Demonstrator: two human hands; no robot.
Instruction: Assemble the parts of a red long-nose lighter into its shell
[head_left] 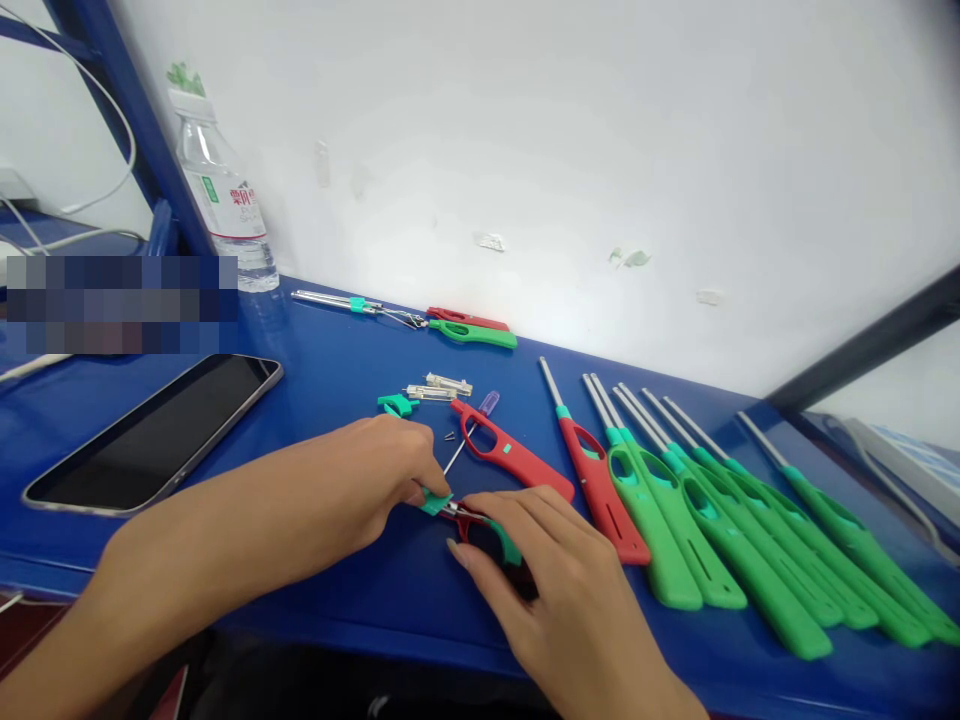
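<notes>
Right hand (pixel 559 570), lower centre of the frame: palm down over a part-built lighter (pixel 480 525) lying on the blue worktop (pixel 337 350), grip closed around its green handle loop, red half showing under the fingers.
Left hand (pixel 367 475), just left of it: thumb and fingers pinched shut on the teal piece (pixel 436 502) at the lighter's front end. The two hands nearly touch.
Just behind the hands: a loose red handle shell (pixel 514 455), a thin screwdriver (pixel 469 435) with a clear purple grip leaning across it, a couple of tiny screws (pixel 450 436) beside the shaft.
Slightly farther back: a teal trigger part (pixel 396 404) and two clear gas cartridges (pixel 442 388).
Right of the frame: a row of finished lighters laid side by side, nozzles pointing away: one red lighter (pixel 600 480) nearest the hands, then green lighters (pixel 750 530) out to the right edge, handles touching or overlapping.
Left of the frame: a tablet (pixel 154 430), screen dark, flat on the worktop.
Far, by the wall: an opened lighter (pixel 420 318), metal tube and red and green halves laid apart.
Upper left: a water bottle (pixel 225 195) standing upright against the wall.
</notes>
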